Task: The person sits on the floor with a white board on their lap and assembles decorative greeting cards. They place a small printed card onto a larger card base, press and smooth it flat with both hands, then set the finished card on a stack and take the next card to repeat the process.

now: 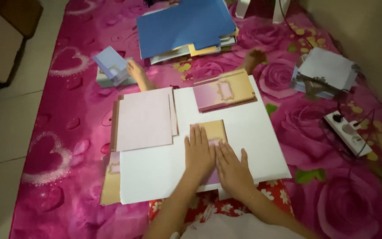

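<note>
Both hands press flat on a pink-and-gold printed card (pixel 213 131) that lies on a large white board (pixel 253 132) across my lap. My left hand (pixel 199 152) covers the card's left half, fingers together and pointing away from me. My right hand (pixel 233 166) lies beside it, covering the card's lower right part. A stack of pale pink sheets (pixel 143 118) rests on the board's left side. A stack of finished pink-and-gold cards (pixel 224 91) sits at the board's far edge.
A pink rose-patterned mat (pixel 67 132) covers the floor. Blue folders and paper (pixel 184 24) lie ahead, a lilac card pile (pixel 110 65) by my left foot, white envelopes (pixel 326 71) to the right, a power strip (pixel 349 132) with cables further right.
</note>
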